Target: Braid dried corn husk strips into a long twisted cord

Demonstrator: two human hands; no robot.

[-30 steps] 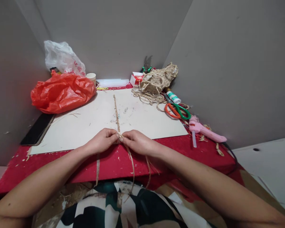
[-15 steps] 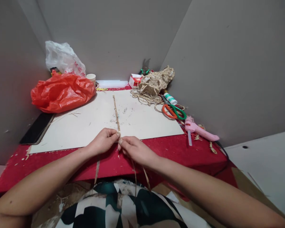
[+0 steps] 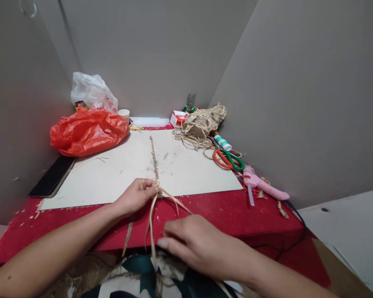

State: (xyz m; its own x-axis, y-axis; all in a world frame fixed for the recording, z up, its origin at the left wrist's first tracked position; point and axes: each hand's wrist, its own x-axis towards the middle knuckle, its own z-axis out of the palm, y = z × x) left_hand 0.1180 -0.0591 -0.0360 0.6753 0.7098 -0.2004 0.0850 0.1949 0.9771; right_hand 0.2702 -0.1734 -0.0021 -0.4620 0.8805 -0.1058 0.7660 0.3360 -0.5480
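Tan cord (image 3: 155, 162) is lying on the white board (image 3: 96, 179), the left hand (image 3: 138, 196) now pinching and steadying its near end alone, as the curled right hand (image 3: 202, 248), grip unclear, is withdrawing from the board, leaving strands (image 3: 151, 217) splayed.

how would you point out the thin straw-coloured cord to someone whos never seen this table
On the red cloth-covered table lies a large white board. Down its middle runs a thin straw-coloured cord, its near end pinched by the left hand. Unlike the tangled beige rope heap at the board's far right, it is one nearly straight length.
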